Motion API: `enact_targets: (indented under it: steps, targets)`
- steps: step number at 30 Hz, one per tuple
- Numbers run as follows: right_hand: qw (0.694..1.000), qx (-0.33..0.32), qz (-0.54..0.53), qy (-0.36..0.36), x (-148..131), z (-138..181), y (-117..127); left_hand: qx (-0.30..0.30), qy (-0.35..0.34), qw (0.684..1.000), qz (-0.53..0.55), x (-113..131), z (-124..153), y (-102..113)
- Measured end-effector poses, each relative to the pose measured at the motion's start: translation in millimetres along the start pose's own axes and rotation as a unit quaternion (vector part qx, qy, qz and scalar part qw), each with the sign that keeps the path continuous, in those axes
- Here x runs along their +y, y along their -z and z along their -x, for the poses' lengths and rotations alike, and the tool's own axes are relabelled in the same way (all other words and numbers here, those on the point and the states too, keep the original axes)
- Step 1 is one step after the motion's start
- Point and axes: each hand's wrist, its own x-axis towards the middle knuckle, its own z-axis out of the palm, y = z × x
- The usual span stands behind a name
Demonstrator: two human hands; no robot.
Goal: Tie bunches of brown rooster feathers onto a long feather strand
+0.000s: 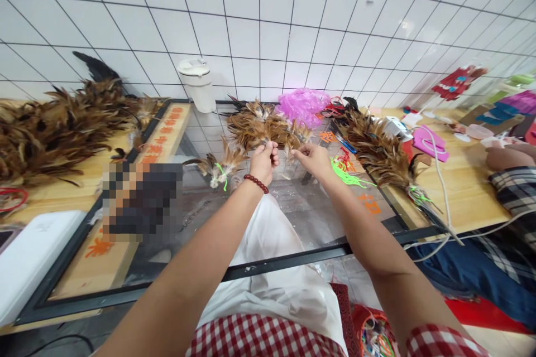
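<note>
My left hand (263, 163), a beaded bracelet at its wrist, is closed in a fist above the glass tabletop. What its fingers hold, if anything, is hidden. Just to its right, my right hand (313, 159) has thumb and fingertips pinched together; the thing between them is too small to name. Both hands are at the near edge of a pile of brown feathers (255, 125). Left of my left hand lies a small feather bunch (220, 167) tied with green string. Bright green strings (349, 174) lie right of my right hand.
A lidded white cup (197, 86) and crumpled pink plastic (304, 106) stand by the tiled wall. Long feather bundles lie left (62, 128) and right (379, 148). A white cable (444, 178) crosses the right side. Another person's plaid sleeve (515, 189) is at the far right.
</note>
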Motion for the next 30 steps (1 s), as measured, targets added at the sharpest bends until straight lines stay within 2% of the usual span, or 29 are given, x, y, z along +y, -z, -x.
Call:
enact_targets:
  steps: [3,6,8,11,13,17,20,23,26,30]
  targets:
    - [0.999,-0.01,0.026,-0.033,-3,3,-9,-0.004,0.005,1.0,-0.008,-1,1,0]
    - [0.999,-0.023,0.032,-0.031,-1,2,-12,-0.008,0.003,1.0,-0.015,-1,1,-1]
    - [0.999,-0.025,-0.01,-0.033,2,-1,-11,-0.003,0.0,1.0,-0.013,-1,1,-1]
    - [0.99,-0.016,-0.134,-0.047,5,-5,-7,0.008,-0.004,1.0,-0.01,-1,1,-1]
    - [0.968,-0.018,-0.244,-0.049,5,-7,-4,0.009,-0.005,1.0,-0.007,0,1,-1]
    - [0.903,-0.077,-0.419,-0.05,1,-8,-4,0.011,0.0,1.0,-0.01,-1,1,-1]
    - [0.873,-0.084,-0.479,-0.03,-3,-5,-10,0.005,0.024,0.999,-0.034,-3,2,-1]
    - [0.858,-0.084,-0.506,0.013,-8,-1,-17,-0.021,0.055,0.997,-0.051,-6,3,-2]
    - [0.859,-0.085,-0.503,0.04,-12,3,-23,-0.033,0.079,0.995,-0.057,-6,4,-3]
    - [0.888,-0.012,-0.456,0.052,-12,4,-27,-0.035,0.095,0.992,-0.074,-3,6,-5]
